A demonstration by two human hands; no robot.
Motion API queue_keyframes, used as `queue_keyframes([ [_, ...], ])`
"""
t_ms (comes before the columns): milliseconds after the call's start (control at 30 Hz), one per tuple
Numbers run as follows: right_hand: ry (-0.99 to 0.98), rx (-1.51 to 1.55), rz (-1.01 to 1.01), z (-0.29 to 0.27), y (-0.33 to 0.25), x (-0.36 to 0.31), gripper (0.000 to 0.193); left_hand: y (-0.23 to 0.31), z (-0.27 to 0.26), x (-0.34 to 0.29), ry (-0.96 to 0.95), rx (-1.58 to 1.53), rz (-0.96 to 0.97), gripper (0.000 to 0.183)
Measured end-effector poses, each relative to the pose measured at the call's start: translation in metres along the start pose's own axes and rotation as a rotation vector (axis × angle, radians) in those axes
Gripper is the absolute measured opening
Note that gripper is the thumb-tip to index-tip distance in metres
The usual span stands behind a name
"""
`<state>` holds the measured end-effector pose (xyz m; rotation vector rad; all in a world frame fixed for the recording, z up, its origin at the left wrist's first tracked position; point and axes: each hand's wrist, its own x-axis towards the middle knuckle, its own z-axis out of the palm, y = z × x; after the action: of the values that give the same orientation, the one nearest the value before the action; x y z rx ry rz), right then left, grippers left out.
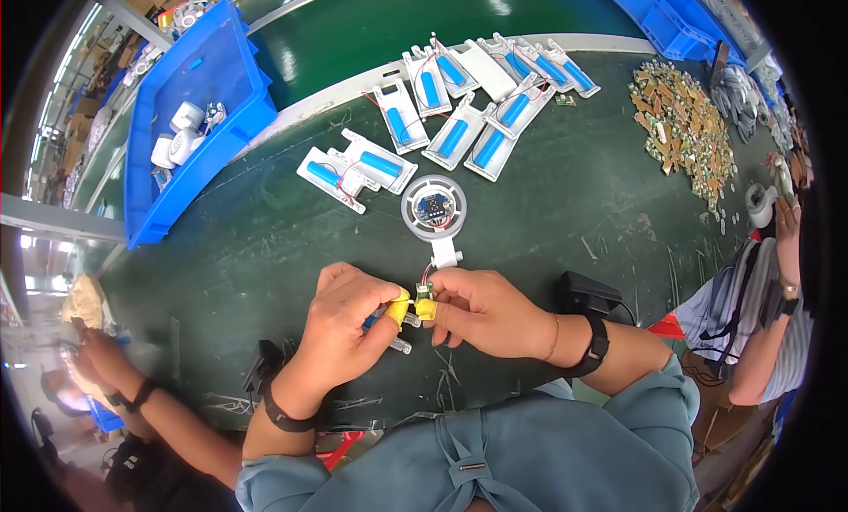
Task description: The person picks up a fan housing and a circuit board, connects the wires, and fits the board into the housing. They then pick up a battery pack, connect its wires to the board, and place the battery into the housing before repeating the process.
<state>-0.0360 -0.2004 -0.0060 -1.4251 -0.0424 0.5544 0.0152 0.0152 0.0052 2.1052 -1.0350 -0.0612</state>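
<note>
Closely together, left hand [347, 319] pinched, right hand [488, 312] gripping small circuit board [424, 291]

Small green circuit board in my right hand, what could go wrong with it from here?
The thin wires running from the board toward the round white unit might strain if your right hand pulls away. The board is small, so it could slip from your yellow-tipped fingers.

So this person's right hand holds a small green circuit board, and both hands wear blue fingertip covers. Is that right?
Not quite: the fingertip covers are yellow, as the head view shows. The right hand does hold a small green circuit board, and the left hand wears covers too.
</note>
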Motion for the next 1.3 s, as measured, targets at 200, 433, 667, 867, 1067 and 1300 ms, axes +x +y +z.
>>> queue_keyframes([
  [200, -0.1, 0.266, 0.129, -0.006, 0.001, 0.002, 0.013, 0.013, 0.005, 0.008, 0.107, 0.264, 0.174, 0.03],
  [433, -0.029, 0.205, 0.121, -0.004, -0.001, 0.001, 0.015, 0.009, 0.011, 0.001, 0.045, 0.007, 0.068, 0.028],
  [667, -0.083, 0.14, 0.09, -0.001, 0.0, -0.001, 0.016, 0.01, 0.0, -0.001, -0.03, -0.237, -0.182, 0.023],
  [867, -0.14, 0.084, 0.045, 0.0, 0.005, 0.0, 0.018, 0.008, -0.004, -0.002, -0.006, -0.201, -0.203, 0.023],
  [1067, -0.157, 0.119, 0.052, -0.002, 0.005, 0.001, 0.017, 0.003, 0.004, -0.002, -0.004, -0.106, -0.076, 0.026],
  [1300, -0.099, 0.033, 0.127, -0.001, -0.001, -0.002, 0.012, 0.001, 0.005, -0.001, 0.005, -0.099, -0.036, 0.027],
])
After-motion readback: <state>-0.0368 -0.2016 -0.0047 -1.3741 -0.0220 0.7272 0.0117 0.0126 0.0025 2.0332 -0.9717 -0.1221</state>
